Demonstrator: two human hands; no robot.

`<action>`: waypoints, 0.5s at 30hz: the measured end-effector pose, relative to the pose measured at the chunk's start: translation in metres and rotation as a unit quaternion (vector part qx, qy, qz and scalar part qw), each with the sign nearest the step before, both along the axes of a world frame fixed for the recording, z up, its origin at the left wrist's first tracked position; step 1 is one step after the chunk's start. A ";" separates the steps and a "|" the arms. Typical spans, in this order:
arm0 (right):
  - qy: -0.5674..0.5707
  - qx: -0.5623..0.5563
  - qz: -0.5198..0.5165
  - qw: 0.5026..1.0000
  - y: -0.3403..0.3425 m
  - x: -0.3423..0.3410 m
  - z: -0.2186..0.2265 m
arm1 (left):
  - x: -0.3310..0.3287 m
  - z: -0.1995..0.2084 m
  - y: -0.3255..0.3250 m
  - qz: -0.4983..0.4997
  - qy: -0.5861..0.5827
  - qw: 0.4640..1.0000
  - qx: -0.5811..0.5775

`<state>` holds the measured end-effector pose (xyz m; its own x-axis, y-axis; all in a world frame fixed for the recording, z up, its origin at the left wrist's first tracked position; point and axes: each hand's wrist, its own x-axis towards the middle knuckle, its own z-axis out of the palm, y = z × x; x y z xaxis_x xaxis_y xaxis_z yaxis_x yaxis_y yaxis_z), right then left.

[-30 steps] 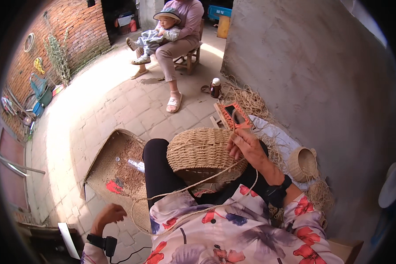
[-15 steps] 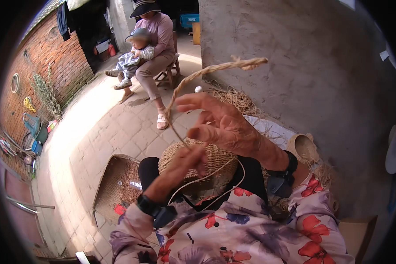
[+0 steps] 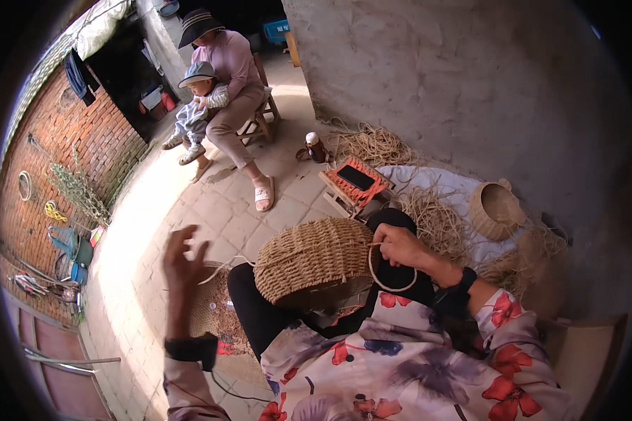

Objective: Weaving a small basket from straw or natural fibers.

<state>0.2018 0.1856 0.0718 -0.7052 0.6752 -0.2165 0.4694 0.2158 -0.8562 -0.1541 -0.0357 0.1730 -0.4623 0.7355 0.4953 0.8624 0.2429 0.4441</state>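
Note:
A woven straw basket (image 3: pixel 316 256) lies tilted across my lap, its rounded side up and its dark opening toward me. At its right end my right hand (image 3: pixel 398 245) is closed on a thin twisted straw cord (image 3: pixel 393 289), which hangs below the fist in a loop. My left hand (image 3: pixel 182 265) is raised to the left of the basket, fingers apart. Another stretch of pale cord (image 3: pixel 228 263) runs from the basket's left side to the edge of this hand; whether it touches the palm is hidden.
A small stool with an orange woven seat (image 3: pixel 373 184) holds a phone (image 3: pixel 356 177). Loose straw cord (image 3: pixel 435 217) and another woven basket (image 3: pixel 495 210) lie on a white sheet at right. A woven tray (image 3: pixel 203 316) is left of my knees. A seated person (image 3: pixel 235 70) holds a child.
My hands have parted from above the basket: the left moved out left, the right down to the basket's right end. The raised cord has come down. The view has shifted.

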 end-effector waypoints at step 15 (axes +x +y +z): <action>0.259 -0.311 -0.125 0.906 0.046 0.066 -0.035 | 0.132 -0.043 0.094 -0.284 0.154 0.942 -0.094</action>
<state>0.2673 0.2320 0.0366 -0.6623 0.6893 -0.2935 -0.0632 -0.4417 -0.8949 -0.0224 0.0578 0.1300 0.1767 0.9087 0.3782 0.9576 -0.2475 0.1474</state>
